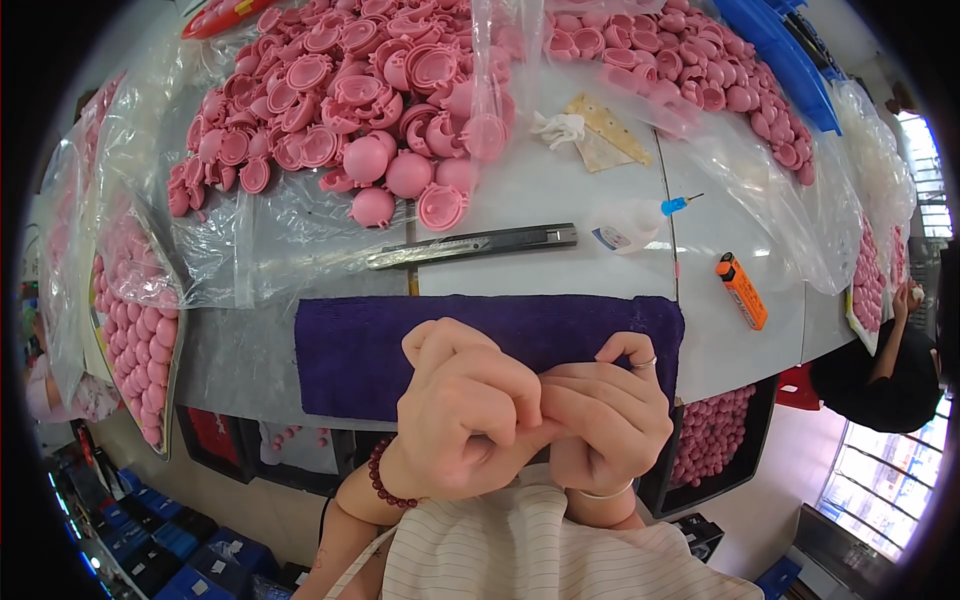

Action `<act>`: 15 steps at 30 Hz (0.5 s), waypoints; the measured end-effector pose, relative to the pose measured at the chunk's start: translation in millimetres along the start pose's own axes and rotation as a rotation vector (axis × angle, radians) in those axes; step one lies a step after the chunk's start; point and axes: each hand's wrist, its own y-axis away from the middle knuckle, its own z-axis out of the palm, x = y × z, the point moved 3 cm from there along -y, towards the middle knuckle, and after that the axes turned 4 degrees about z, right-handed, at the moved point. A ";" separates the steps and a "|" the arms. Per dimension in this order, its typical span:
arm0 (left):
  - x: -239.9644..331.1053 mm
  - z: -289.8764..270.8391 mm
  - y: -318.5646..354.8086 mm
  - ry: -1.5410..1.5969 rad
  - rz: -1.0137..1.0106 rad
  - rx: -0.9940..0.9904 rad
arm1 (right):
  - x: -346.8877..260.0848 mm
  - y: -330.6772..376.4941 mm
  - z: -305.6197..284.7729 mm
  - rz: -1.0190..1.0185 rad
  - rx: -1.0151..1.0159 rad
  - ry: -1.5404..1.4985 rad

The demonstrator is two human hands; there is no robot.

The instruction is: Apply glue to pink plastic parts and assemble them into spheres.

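Hands pressed together, knuckle to knuckle: the left hand (468, 412) and right hand (603, 415) are both curled tight, and whatever they pinch between them is hidden by the fingers. Just beyond them lies a purple cloth (380, 350). Further out sit a utility knife (470, 246), a glue bottle (628, 230) and an orange lighter (741, 291), then a heap of pink plastic shells (340, 100) on clear plastic sheeting (240, 235)
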 end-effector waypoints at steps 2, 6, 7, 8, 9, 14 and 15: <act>0.4 -1.0 0.1 -0.018 -0.002 -0.012 | 0.3 0.8 -0.4 -0.004 0.000 -0.013; 0.0 -0.3 0.5 -0.038 0.008 -0.043 | 0.7 1.0 -0.6 -0.001 -0.003 -0.014; 0.3 0.2 0.6 -0.038 0.008 -0.044 | 0.5 0.6 -0.9 -0.007 -0.002 -0.012; 0.7 0.6 0.7 -0.030 0.003 -0.038 | 0.3 0.3 -1.2 -0.012 -0.001 -0.010; 0.2 0.5 1.4 -0.024 -0.004 -0.031 | 0.6 0.6 -0.7 -0.011 -0.002 -0.011; -1.6 -1.9 2.2 -0.038 0.011 -0.104 | 1.2 0.9 0.7 0.003 -0.004 0.009; -1.2 -1.9 2.0 -0.043 0.015 -0.103 | 0.8 0.7 0.5 0.003 -0.004 0.009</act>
